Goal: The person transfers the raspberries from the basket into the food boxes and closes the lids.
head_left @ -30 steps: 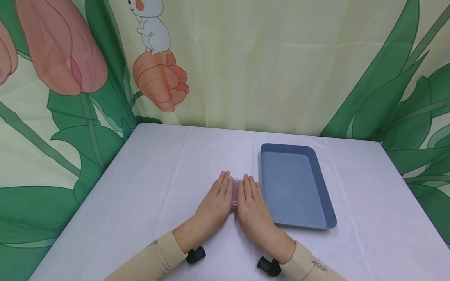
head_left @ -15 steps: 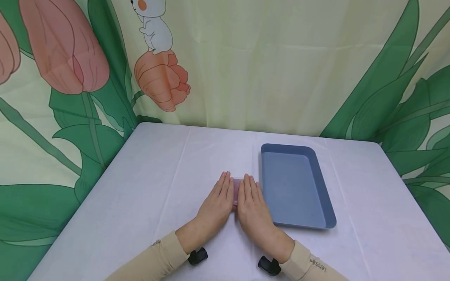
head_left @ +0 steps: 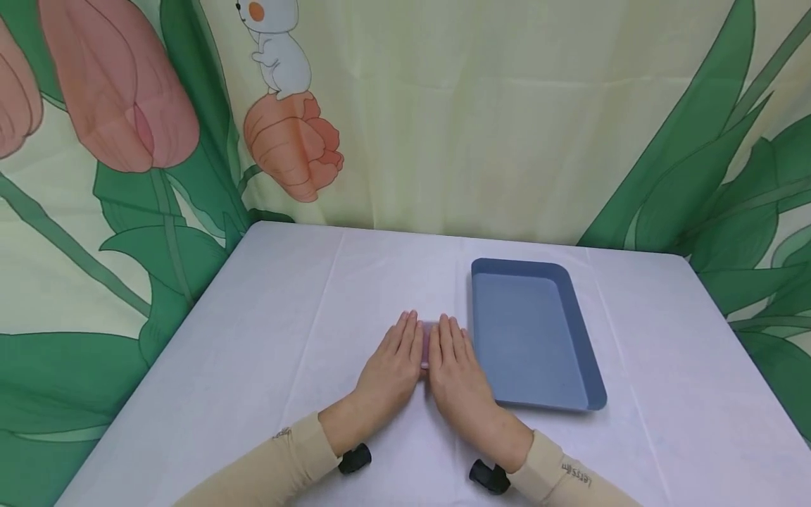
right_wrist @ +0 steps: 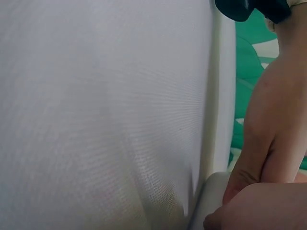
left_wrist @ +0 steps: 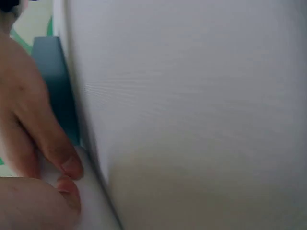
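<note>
A small flat pinkish-purple thing lies on the white table in the head view, mostly covered by both hands. My left hand rests along its left side, fingers straight and together, pointing away from me. The right hand mirrors it on the right side, so only a narrow strip shows between them. In the left wrist view the two thumbs come together at a pale, rounded near side of the thing. The right wrist view shows that pale side again, partly behind the thumb. Its exact kind I cannot tell.
A blue rectangular tray stands just right of the right hand, with nothing in it. White cloth covers the table, and a printed floral curtain hangs behind its far edge. Black wrist cameras sit under both cuffs.
My left hand has shifted very slightly to the right, narrowing the strip between the hands. The right hand and the tray stay nearly still.
</note>
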A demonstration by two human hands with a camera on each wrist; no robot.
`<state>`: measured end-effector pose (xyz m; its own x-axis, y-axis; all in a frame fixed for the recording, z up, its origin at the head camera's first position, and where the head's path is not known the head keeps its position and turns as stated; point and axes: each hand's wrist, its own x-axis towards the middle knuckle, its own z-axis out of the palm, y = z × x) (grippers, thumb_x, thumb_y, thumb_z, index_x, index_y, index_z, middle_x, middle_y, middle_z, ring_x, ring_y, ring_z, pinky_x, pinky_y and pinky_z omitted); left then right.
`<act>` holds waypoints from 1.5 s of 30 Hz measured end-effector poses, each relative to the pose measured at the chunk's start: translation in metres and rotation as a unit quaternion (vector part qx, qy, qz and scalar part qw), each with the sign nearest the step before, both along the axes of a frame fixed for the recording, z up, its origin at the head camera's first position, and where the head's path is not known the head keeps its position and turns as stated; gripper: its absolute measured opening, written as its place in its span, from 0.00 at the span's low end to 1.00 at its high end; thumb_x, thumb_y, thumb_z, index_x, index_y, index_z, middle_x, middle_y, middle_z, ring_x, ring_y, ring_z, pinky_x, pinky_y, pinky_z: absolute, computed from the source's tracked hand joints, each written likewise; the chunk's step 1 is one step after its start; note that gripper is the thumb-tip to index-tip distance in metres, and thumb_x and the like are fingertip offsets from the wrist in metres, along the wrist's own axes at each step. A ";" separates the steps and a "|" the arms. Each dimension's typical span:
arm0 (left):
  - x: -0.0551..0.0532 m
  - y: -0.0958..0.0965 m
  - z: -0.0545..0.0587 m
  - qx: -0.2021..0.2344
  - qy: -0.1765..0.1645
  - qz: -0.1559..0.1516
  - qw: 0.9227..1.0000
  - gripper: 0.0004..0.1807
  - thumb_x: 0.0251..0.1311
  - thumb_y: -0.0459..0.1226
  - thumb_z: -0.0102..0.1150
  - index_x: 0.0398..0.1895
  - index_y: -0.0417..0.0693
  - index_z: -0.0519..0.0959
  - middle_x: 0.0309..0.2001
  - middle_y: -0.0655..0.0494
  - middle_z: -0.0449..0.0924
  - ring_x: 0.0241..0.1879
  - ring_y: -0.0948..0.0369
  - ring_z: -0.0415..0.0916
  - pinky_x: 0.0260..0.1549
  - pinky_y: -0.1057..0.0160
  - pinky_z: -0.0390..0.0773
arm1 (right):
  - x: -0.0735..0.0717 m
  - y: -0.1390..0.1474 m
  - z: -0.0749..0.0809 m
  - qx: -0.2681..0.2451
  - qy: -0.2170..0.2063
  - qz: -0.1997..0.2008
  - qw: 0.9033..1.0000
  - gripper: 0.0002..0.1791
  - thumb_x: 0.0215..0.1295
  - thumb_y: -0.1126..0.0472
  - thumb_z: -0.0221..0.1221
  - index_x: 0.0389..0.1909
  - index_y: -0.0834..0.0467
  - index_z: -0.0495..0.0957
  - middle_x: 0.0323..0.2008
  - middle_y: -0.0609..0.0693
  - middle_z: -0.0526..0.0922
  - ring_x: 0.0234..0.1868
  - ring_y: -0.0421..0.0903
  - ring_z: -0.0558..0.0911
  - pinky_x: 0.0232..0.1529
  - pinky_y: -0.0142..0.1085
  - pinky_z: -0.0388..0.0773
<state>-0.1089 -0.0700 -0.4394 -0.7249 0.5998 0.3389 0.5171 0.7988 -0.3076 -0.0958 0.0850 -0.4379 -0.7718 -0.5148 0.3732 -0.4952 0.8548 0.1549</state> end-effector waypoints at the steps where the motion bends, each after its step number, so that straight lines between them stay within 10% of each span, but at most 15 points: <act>1: 0.000 0.000 0.001 -0.001 -0.011 0.002 1.000 0.33 0.70 0.47 0.52 0.67 0.28 0.67 0.69 0.34 0.67 0.71 0.45 0.64 0.67 0.54 0.70 | 0.000 0.000 0.000 0.002 -0.004 -0.002 1.000 0.30 0.68 0.62 0.57 0.65 0.77 0.65 0.67 0.75 0.66 0.70 0.66 0.67 0.68 0.53 0.69; 9: 0.000 0.000 0.006 -0.017 -0.089 0.015 0.996 0.36 0.74 0.48 0.46 0.72 0.27 0.58 0.74 0.32 0.57 0.76 0.42 0.53 0.72 0.49 0.62 | -0.001 0.001 0.001 0.002 -0.023 -0.001 1.000 0.33 0.68 0.60 0.58 0.66 0.77 0.63 0.68 0.75 0.64 0.71 0.66 0.66 0.69 0.53 0.67; 45: 0.004 0.006 -0.001 -0.004 -0.101 0.005 0.995 0.35 0.71 0.43 0.45 0.72 0.25 0.56 0.75 0.28 0.51 0.77 0.38 0.47 0.72 0.45 0.59 | 0.000 0.001 -0.006 0.064 0.015 -0.019 0.998 0.32 0.66 0.63 0.56 0.66 0.77 0.63 0.68 0.75 0.64 0.71 0.66 0.66 0.69 0.54 0.68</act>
